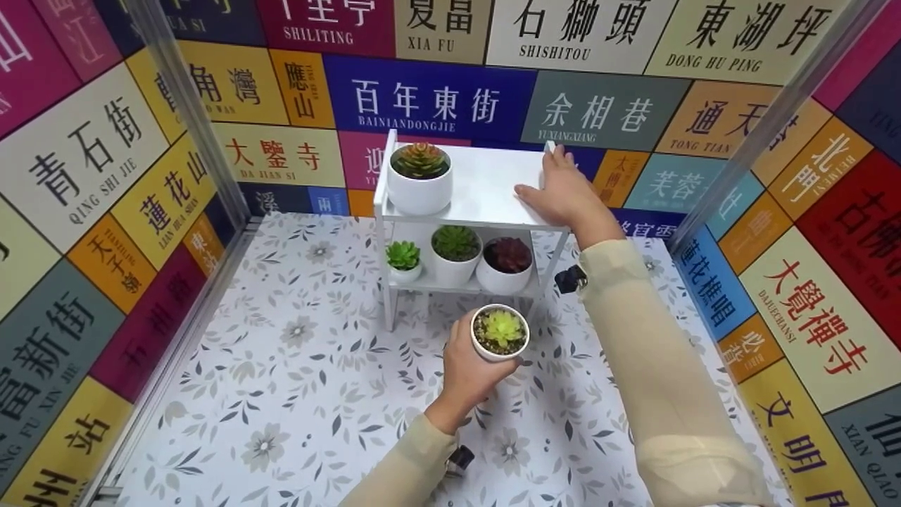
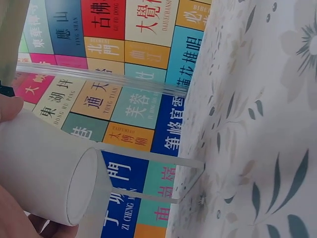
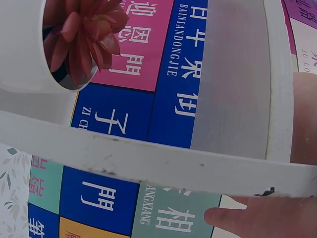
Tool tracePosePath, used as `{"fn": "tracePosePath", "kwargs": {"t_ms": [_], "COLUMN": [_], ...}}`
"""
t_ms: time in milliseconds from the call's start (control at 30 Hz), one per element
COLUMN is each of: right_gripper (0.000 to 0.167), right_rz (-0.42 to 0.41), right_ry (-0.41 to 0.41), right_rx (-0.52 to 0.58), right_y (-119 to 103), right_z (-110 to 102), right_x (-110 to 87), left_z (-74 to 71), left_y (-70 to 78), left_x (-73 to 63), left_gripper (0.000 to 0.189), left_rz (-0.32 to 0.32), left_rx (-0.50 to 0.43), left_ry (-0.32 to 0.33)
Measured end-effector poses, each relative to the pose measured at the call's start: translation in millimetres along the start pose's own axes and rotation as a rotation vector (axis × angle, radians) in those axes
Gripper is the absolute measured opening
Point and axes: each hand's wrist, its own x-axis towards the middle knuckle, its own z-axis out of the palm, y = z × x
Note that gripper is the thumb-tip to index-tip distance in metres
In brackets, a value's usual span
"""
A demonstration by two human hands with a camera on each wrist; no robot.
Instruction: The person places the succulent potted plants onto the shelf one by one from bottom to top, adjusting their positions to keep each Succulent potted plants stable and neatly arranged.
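My left hand (image 1: 468, 370) grips a small white pot (image 1: 500, 355) holding a yellow-green succulent (image 1: 502, 327), in front of a white two-tier shelf rack (image 1: 486, 176). The left wrist view shows the pot's smooth side and base (image 2: 81, 186) between thumb and fingers. At the rack's top right side, my right hand (image 1: 566, 193) holds the edge, its thumb on the upper board. A white pot with an orange-green succulent (image 1: 420, 190) stands at the upper left. On the lower tier are a small green succulent (image 1: 403, 255), a darker green one (image 1: 455, 243) and a dark red one (image 1: 509, 255).
Leaf-patterned white cloth (image 1: 281, 394) covers the surface under the rack. Colourful panels with place names (image 1: 429, 95) line the back and both sides. Transparent corner strips (image 1: 190, 105) run up between the panels.
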Motion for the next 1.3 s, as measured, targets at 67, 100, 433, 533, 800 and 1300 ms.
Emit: {"fn": "tracePosePath", "kwargs": {"t_ms": [67, 100, 433, 533, 800, 1300], "right_gripper": [0.100, 0.100, 0.099, 0.100, 0.100, 0.099], "right_rz": [0.003, 0.005, 0.002, 0.002, -0.007, -0.002], "right_ry": [0.000, -0.001, 0.012, 0.009, 0.001, 0.010], "right_rx": [0.001, 0.001, 0.023, 0.028, 0.030, 0.026], "right_y": [-0.2, -0.1, 0.2, 0.6, 0.6, -0.2], "right_z": [-0.4, -0.3, 0.0, 0.0, -0.1, 0.6], "right_x": [-0.3, -0.3, -0.5, -0.6, -0.8, 1.2], "left_z": [-1.8, -2.9, -15.6, -19.6, -27.6, -36.6], "left_y": [2.5, 3.5, 12.4, 15.8, 23.2, 40.1], "left_x": [2.9, 4.7, 24.0, 28.2, 37.9, 55.7], "left_gripper": [0.094, 0.095, 0.095, 0.095, 0.096, 0.097], "left_rz": [0.003, 0.003, 0.065, 0.071, 0.080, 0.104], "left_rx": [-0.001, 0.002, 0.016, 0.006, 0.003, -0.051], "left_ry": [0.002, 0.002, 0.037, 0.040, 0.043, 0.082]}}
